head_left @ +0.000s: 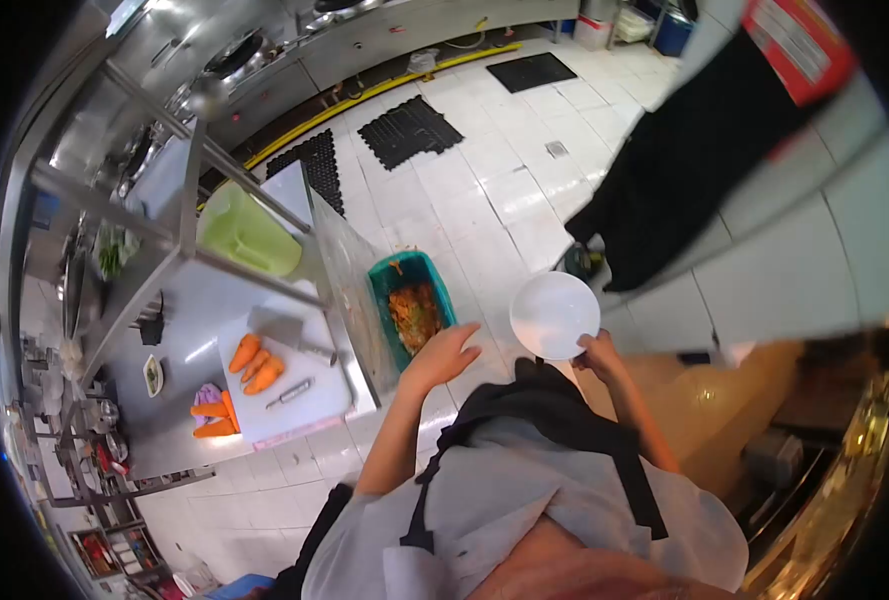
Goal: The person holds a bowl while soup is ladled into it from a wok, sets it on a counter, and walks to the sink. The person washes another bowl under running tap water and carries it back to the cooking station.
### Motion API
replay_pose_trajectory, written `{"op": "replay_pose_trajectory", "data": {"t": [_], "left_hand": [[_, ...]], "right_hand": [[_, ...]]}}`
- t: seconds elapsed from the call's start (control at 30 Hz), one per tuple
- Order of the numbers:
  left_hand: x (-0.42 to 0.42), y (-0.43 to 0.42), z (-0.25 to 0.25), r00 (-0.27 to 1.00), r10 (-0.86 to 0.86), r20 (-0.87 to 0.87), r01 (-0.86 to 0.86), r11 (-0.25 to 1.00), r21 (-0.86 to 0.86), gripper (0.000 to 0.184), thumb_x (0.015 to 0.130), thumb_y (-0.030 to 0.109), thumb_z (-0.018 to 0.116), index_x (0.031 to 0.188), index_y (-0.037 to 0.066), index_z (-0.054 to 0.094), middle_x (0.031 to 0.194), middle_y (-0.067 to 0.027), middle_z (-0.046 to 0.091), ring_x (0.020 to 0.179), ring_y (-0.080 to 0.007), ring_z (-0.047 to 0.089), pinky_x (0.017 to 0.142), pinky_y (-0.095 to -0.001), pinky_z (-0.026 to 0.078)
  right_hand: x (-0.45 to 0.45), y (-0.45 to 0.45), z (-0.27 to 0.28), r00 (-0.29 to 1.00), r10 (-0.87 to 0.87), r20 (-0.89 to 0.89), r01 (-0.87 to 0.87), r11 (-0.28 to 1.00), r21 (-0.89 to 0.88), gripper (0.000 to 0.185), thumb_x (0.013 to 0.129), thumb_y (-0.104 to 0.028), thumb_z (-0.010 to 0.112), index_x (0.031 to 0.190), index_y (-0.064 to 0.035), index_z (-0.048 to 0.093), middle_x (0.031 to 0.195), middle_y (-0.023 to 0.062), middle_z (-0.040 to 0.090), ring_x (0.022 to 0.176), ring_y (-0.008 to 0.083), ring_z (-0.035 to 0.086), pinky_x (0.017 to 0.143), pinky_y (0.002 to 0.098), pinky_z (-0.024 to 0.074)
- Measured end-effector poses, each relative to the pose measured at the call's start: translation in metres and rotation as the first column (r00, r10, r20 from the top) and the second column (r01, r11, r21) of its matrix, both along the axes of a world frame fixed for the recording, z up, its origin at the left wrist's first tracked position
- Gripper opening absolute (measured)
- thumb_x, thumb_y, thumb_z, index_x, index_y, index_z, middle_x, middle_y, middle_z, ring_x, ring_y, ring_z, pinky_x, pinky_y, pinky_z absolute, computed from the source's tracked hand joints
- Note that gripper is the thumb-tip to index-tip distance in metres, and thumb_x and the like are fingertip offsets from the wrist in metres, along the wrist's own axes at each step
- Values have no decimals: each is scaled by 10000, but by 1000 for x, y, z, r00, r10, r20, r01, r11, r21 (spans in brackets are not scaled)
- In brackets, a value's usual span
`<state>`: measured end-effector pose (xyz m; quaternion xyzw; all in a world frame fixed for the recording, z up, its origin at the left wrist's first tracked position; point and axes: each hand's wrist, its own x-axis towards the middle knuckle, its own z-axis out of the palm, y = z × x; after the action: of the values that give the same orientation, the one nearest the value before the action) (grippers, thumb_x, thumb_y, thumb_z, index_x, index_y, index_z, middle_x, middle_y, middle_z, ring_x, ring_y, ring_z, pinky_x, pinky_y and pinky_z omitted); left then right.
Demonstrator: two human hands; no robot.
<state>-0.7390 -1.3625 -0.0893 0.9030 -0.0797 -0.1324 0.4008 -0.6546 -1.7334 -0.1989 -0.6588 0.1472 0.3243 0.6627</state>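
My right hand (600, 358) grips the rim of a round white bowl (554, 315), which is held out in front of my body; its inside looks bare. My left hand (447, 357) is free, with its fingers stretched out and apart. It is beside and above a green bin (410, 262) on the floor, which holds orange and brownish scraps (416, 313). Left of the bin, a white cutting board (314, 402) lies on a steel table. On it are several peeled carrots (256, 365), a cleaver (289, 333) and a peeler or small knife (289, 393).
A light green tub (248, 232) stands on the steel table (179, 330) under a metal shelf frame. More carrots (216, 418) lie beside the board. Black mats (409, 132) are on the white tiled floor. Another person in black trousers (694, 150) is at the upper right.
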Motion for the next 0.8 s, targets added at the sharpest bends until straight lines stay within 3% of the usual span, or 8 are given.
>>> {"op": "replay_pose_trajectory", "data": {"t": [0.17, 0.23, 0.27, 0.37, 0.47, 0.67, 0.77, 0.8], "left_hand": [[33, 71, 22, 911, 369, -183, -384, 922, -55, 522, 984, 258, 655, 1423, -3, 551, 1302, -226, 671, 1197, -377, 654, 1030, -427, 501], [45, 105, -11, 856, 467, -222, -482, 876, -16, 522, 984, 259, 659, 1432, 11, 552, 1242, -194, 704, 1151, -345, 678, 1012, -427, 511], [61, 119, -10, 772, 525, -358, -580, 813, -58, 542, 968, 254, 673, 1441, 18, 551, 1180, -179, 721, 1095, -327, 692, 994, -423, 520], [130, 168, -14, 691, 578, -434, -634, 773, 20, 557, 964, 304, 661, 1412, -10, 561, 1263, -271, 683, 1179, -394, 671, 1006, -441, 522], [210, 213, -39, 789, 563, -248, -583, 812, -13, 529, 965, 290, 641, 1394, -11, 571, 1245, -272, 677, 1172, -425, 639, 1029, -474, 496], [434, 318, 55, 846, 530, 54, -531, 847, 7, 524, 966, 271, 647, 1405, -1, 560, 1307, -269, 647, 1207, -448, 604, 1066, -472, 468], [503, 374, 79, 802, 573, -166, -596, 782, -180, 530, 979, 251, 656, 1431, -4, 548, 1357, -239, 643, 1191, -336, 661, 970, -423, 543], [513, 389, 70, 775, 608, -169, -630, 762, -148, 531, 977, 253, 660, 1433, 3, 550, 1350, -236, 647, 1185, -334, 663, 971, -421, 542]], "right_hand": [[190, 124, 48, 986, 159, -54, -154, 984, 89, 445, 847, -94, 568, 1218, 148, 537, 875, 209, 684, 568, 254, 680, 494, 358, 578], [262, 166, 49, 980, 195, -40, -192, 980, 60, 439, 856, -74, 570, 1232, 148, 538, 906, 215, 689, 613, 283, 695, 547, 384, 600], [295, 188, 51, 977, 207, -43, -204, 977, 59, 443, 857, -72, 573, 1240, 148, 537, 917, 217, 689, 635, 293, 702, 559, 389, 604], [372, 234, 36, 970, 245, 3, -243, 958, 155, 491, 845, -78, 586, 1269, 160, 521, 1008, 249, 678, 740, 336, 717, 620, 436, 626], [436, 261, 27, 974, 213, -71, -210, 976, 49, 470, 849, -47, 564, 1280, 131, 511, 1021, 254, 671, 759, 366, 717, 628, 463, 624], [588, 336, 40, 991, 135, -20, -134, 989, 65, 407, 851, -41, 538, 1215, 142, 530, 977, 232, 657, 723, 335, 696, 563, 453, 611], [672, 393, 28, 985, 173, -14, -172, 984, 39, 398, 857, -45, 533, 1198, 160, 523, 968, 231, 653, 723, 332, 694, 553, 437, 613], [704, 416, 18, 979, 204, -27, -204, 979, 1, 394, 863, -49, 526, 1193, 166, 518, 961, 233, 649, 719, 332, 694, 548, 434, 618]]}}
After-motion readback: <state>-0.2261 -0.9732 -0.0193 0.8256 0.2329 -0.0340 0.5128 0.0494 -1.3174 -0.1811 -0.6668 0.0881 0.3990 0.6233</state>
